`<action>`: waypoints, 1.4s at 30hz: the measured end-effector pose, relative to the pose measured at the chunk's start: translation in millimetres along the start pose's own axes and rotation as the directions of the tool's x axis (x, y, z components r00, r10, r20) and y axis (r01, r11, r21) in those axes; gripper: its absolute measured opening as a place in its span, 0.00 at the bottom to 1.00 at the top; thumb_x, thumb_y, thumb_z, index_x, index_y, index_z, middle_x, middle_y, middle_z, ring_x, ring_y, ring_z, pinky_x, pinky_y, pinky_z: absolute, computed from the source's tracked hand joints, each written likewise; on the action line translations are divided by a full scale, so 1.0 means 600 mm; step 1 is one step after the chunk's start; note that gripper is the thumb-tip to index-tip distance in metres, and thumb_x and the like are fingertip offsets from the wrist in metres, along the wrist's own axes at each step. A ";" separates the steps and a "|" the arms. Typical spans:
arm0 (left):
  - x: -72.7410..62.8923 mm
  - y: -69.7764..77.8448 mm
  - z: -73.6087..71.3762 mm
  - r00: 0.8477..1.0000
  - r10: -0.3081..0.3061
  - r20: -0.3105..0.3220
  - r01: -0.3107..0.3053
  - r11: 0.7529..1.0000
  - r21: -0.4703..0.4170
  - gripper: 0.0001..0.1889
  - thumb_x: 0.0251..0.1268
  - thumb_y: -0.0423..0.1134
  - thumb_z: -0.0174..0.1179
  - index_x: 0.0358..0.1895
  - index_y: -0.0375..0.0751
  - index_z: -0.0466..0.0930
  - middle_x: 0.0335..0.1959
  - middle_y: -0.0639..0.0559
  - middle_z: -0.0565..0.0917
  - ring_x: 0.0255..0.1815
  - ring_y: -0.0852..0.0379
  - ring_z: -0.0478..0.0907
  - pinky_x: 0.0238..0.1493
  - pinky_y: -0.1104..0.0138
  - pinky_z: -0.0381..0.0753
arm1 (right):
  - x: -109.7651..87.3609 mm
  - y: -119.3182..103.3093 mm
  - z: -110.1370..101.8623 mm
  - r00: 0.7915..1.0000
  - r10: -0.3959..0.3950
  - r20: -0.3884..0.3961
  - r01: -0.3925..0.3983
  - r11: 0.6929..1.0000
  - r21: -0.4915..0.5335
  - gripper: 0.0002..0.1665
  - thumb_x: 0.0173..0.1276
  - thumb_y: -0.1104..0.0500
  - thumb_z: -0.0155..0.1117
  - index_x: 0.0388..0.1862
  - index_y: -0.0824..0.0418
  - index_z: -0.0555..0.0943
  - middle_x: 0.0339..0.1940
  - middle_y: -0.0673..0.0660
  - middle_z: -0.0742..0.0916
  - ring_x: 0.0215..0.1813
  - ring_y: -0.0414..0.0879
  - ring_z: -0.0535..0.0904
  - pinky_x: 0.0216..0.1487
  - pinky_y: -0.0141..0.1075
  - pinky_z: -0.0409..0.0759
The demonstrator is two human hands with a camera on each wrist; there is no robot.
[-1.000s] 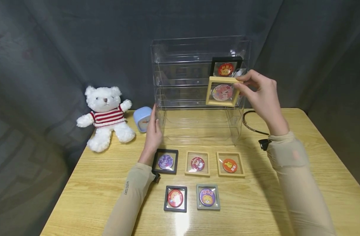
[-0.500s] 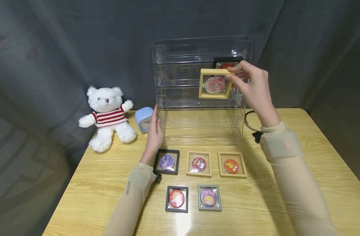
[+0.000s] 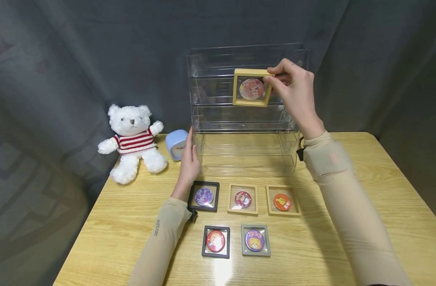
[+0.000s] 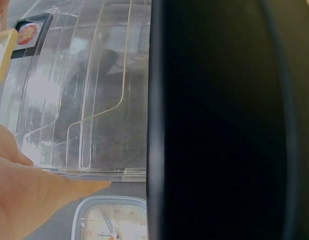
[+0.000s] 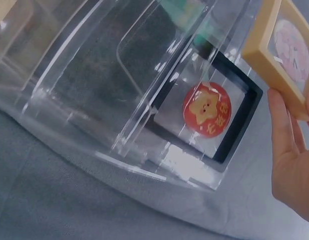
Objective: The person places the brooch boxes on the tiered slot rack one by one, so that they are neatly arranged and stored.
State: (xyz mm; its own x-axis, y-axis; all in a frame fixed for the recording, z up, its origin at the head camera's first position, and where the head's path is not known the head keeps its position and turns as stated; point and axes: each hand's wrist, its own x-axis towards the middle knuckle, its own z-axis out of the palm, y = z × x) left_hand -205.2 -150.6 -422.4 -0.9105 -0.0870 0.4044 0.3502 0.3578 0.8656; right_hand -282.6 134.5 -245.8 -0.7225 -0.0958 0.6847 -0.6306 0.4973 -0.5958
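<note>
My right hand (image 3: 296, 89) pinches the top right corner of a yellow square display frame (image 3: 251, 72), which holds a pink round badge (image 3: 251, 89) behind clear film. The frame is upright in front of the upper tiers of a clear acrylic display rack (image 3: 243, 126). My left hand (image 3: 189, 169) rests along the rack's left side, fingers straight. In the right wrist view, a black frame (image 5: 244, 110) with a red star badge (image 5: 207, 110) stands in the rack's right end; in the head view my right hand and the yellow frame hide it.
Several framed badges lie before the rack: purple (image 3: 204, 196), red (image 3: 243, 199) and orange (image 3: 282, 201) behind, red (image 3: 216, 241) and a bear one (image 3: 255, 240) in front. A blue clock (image 3: 176, 145) and white teddy bear (image 3: 134, 141) sit left. Dark curtain hangs behind.
My right hand has moved up and to the left with the yellow frame, from the middle tiers to the upper ones. The left hand keeps its place at the rack's side.
</note>
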 end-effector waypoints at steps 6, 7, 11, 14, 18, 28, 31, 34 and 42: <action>0.003 -0.003 0.000 1.000 -0.008 0.003 0.008 1.000 0.011 0.31 0.88 0.25 0.34 0.88 0.37 0.45 0.87 0.39 0.53 0.86 0.43 0.52 0.85 0.55 0.53 | 0.012 -0.002 0.014 1.000 0.015 -0.011 -0.015 1.000 -0.010 0.13 0.76 0.58 0.71 0.46 0.69 0.86 0.56 0.55 0.92 0.38 0.31 0.85 0.39 0.23 0.83; 0.003 -0.004 0.000 1.000 -0.008 0.002 0.008 1.000 0.015 0.31 0.88 0.25 0.34 0.88 0.37 0.45 0.87 0.39 0.53 0.86 0.43 0.52 0.85 0.55 0.53 | 0.013 -0.002 0.016 1.000 0.015 -0.014 -0.015 1.000 -0.009 0.13 0.76 0.58 0.71 0.46 0.69 0.86 0.56 0.56 0.92 0.38 0.32 0.85 0.38 0.22 0.82; 0.003 -0.006 -0.001 1.000 -0.012 0.003 0.012 1.000 0.021 0.31 0.88 0.25 0.34 0.88 0.37 0.45 0.87 0.39 0.53 0.86 0.42 0.52 0.85 0.54 0.54 | 0.017 -0.002 0.021 1.000 0.006 -0.031 -0.006 1.000 -0.018 0.12 0.77 0.58 0.70 0.47 0.68 0.87 0.56 0.56 0.92 0.39 0.37 0.87 0.36 0.22 0.80; 0.002 -0.007 -0.002 1.000 -0.017 0.004 0.017 1.000 0.023 0.31 0.88 0.25 0.34 0.89 0.37 0.45 0.87 0.39 0.53 0.86 0.42 0.52 0.85 0.54 0.54 | 0.021 -0.003 0.024 0.999 -0.014 -0.043 0.012 0.999 -0.047 0.13 0.78 0.57 0.69 0.48 0.67 0.87 0.56 0.55 0.92 0.44 0.43 0.90 0.40 0.22 0.81; 0.002 -0.006 -0.002 1.000 -0.019 0.003 0.019 1.000 0.023 0.31 0.88 0.25 0.34 0.89 0.38 0.45 0.88 0.39 0.52 0.86 0.43 0.51 0.85 0.54 0.54 | 0.030 -0.004 0.032 0.997 -0.042 -0.068 0.038 0.997 -0.067 0.13 0.78 0.57 0.69 0.49 0.68 0.87 0.56 0.54 0.92 0.41 0.43 0.90 0.36 0.21 0.78; -0.001 -0.003 0.000 1.000 -0.023 0.005 0.023 1.000 0.006 0.32 0.88 0.26 0.34 0.89 0.39 0.45 0.87 0.39 0.53 0.86 0.43 0.51 0.85 0.54 0.54 | 0.042 -0.004 0.054 0.997 -0.056 -0.053 0.050 0.993 -0.105 0.14 0.77 0.58 0.69 0.47 0.70 0.86 0.54 0.59 0.91 0.50 0.51 0.90 0.59 0.32 0.84; -0.001 -0.003 0.001 1.000 -0.026 0.006 0.026 1.000 0.005 0.32 0.88 0.26 0.34 0.89 0.39 0.45 0.87 0.40 0.53 0.86 0.43 0.51 0.85 0.55 0.54 | 0.042 0.000 0.058 0.998 -0.057 -0.035 0.052 0.991 -0.127 0.14 0.76 0.58 0.69 0.47 0.70 0.85 0.54 0.61 0.91 0.52 0.53 0.89 0.66 0.36 0.80; -0.002 -0.003 0.002 1.000 -0.019 0.004 0.019 1.000 -0.001 0.32 0.87 0.25 0.34 0.89 0.38 0.45 0.87 0.39 0.53 0.86 0.43 0.51 0.85 0.55 0.53 | 0.041 0.002 0.061 0.999 -0.047 -0.018 0.044 0.987 -0.157 0.13 0.76 0.58 0.69 0.47 0.70 0.85 0.53 0.62 0.90 0.53 0.54 0.88 0.64 0.41 0.82; 0.000 -0.004 0.002 1.000 -0.001 -0.003 0.001 1.000 0.005 0.31 0.87 0.24 0.34 0.88 0.36 0.46 0.87 0.38 0.53 0.86 0.42 0.51 0.85 0.55 0.52 | 0.037 0.007 0.068 0.994 -0.112 -0.017 0.107 0.973 -0.206 0.10 0.76 0.62 0.70 0.45 0.70 0.86 0.49 0.64 0.90 0.51 0.55 0.88 0.56 0.46 0.86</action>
State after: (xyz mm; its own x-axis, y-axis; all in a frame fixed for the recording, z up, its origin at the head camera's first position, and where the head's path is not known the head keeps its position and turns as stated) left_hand -206.6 -150.2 -424.9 -0.9101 -0.0904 0.4043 0.3481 0.3625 0.8645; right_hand -312.7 99.1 -250.2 -0.6422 -0.1365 0.7543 -0.6319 0.6514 -0.4200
